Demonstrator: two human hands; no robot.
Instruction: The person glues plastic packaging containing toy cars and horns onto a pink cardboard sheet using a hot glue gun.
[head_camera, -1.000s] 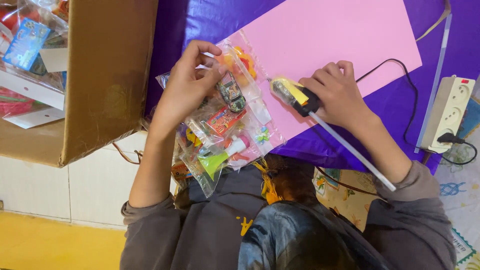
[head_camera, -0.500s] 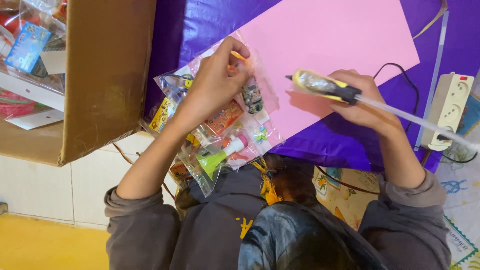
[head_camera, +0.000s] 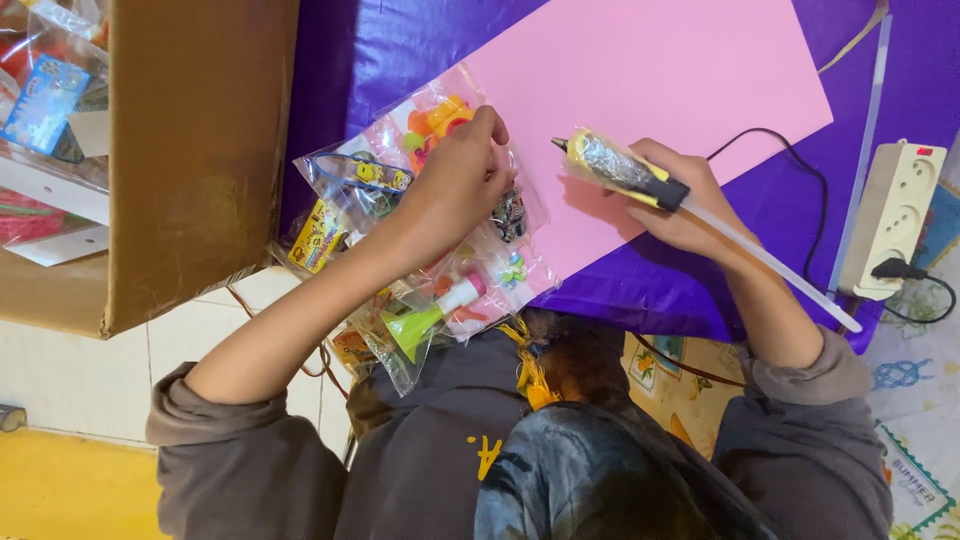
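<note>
I see my left hand in the middle of the frame. Its fingers are bent down and press on a clear plastic bag of small toys. The bag lies half on the pink paper sheet and half over the near edge of the table. Inside the bag I see an orange and yellow toy at the top, a green horn with a white and red end at the bottom, and a little green and blue flower shape near the right side.

My right hand is to the right of the middle. Its fingers are closed around a yellow and black glue gun with shiny foil around its front. The tip points left, toward the bag, and it hangs just above the pink paper. A long clear glue stick comes out the back, toward the lower right.

The pink paper lies on a purple table cover. At the right edge is a white power strip with a black plug in it. A brown cardboard box fills the upper left. Left of it are more clear packs, one with a blue card.
</note>
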